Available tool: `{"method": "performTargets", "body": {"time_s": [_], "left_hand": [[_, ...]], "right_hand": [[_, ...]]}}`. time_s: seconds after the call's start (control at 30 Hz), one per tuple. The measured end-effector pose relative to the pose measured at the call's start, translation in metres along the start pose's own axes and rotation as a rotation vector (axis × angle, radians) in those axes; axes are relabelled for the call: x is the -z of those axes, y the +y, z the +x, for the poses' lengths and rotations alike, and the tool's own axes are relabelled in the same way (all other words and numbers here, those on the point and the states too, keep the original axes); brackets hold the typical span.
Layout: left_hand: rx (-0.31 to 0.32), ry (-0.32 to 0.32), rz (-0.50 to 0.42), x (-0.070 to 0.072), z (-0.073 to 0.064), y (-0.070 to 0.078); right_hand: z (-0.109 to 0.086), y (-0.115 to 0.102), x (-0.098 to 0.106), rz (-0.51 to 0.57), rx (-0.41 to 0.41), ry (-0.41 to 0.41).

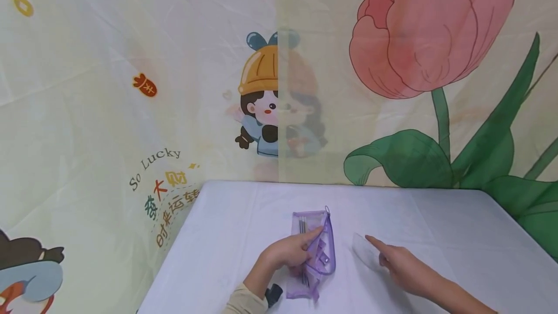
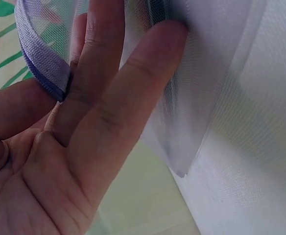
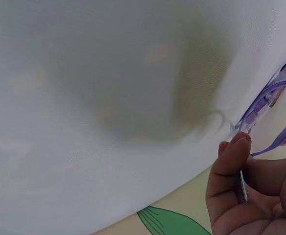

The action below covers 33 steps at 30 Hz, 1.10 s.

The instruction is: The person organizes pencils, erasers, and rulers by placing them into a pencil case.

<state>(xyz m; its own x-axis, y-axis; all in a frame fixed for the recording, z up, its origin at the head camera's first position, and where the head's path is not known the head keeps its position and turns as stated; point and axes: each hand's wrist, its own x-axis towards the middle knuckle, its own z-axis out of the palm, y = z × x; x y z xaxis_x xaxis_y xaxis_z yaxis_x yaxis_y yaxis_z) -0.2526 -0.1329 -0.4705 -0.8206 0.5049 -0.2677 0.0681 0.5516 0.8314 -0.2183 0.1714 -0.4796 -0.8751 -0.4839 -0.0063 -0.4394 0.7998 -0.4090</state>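
Note:
A see-through purple mesh pencil case (image 1: 297, 256) stands open at its zipper in the middle of the table, with dark, slim sticks and small purple items inside. My left hand (image 1: 289, 251) grips the case by its opening. In the left wrist view, the thumb and fingers of the left hand (image 2: 79, 127) hold the purple zipper edge (image 2: 42, 68). To the right of the case, my right hand (image 1: 403, 268) pinches a thin, clear plastic piece (image 1: 364, 250) with a rounded edge. In the right wrist view, the right hand (image 3: 250, 186) shows that piece only edge-on.
The table (image 1: 235, 222) has a white cloth over it. Behind it hangs a printed curtain (image 1: 209, 62) with a large tulip and cartoon figures. A black object (image 1: 273, 295) sits by the left wrist.

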Motion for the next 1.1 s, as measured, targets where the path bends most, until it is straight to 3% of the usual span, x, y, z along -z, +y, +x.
{"method": "performTargets", "body": {"time_s": [0.17,0.33,0.47,0.6,0.77,0.9,1.1], "left_hand": [[0.002,-0.003,-0.002,0.000,-0.002,0.003],[0.004,0.007,0.000,0.000,-0.001,0.002],[0.004,0.005,0.003,0.000,0.001,0.001],[0.009,-0.002,-0.009,0.000,0.002,-0.002],[0.004,0.005,-0.008,0.001,0.001,-0.001],[-0.006,0.006,-0.009,0.001,-0.001,0.000],[-0.021,0.006,-0.005,0.001,-0.001,0.000]], "right_hand": [[0.005,-0.008,0.003,0.025,-0.038,0.105],[0.017,-0.021,0.005,0.198,-0.214,0.163],[0.030,-0.023,-0.005,0.305,-0.263,0.213],[0.043,-0.025,-0.021,0.444,-0.304,0.187],[0.054,-0.031,-0.033,0.628,-0.259,0.125],[0.062,-0.037,-0.041,0.717,-0.213,0.106],[0.074,-0.052,-0.052,0.722,-0.179,0.124]]}}
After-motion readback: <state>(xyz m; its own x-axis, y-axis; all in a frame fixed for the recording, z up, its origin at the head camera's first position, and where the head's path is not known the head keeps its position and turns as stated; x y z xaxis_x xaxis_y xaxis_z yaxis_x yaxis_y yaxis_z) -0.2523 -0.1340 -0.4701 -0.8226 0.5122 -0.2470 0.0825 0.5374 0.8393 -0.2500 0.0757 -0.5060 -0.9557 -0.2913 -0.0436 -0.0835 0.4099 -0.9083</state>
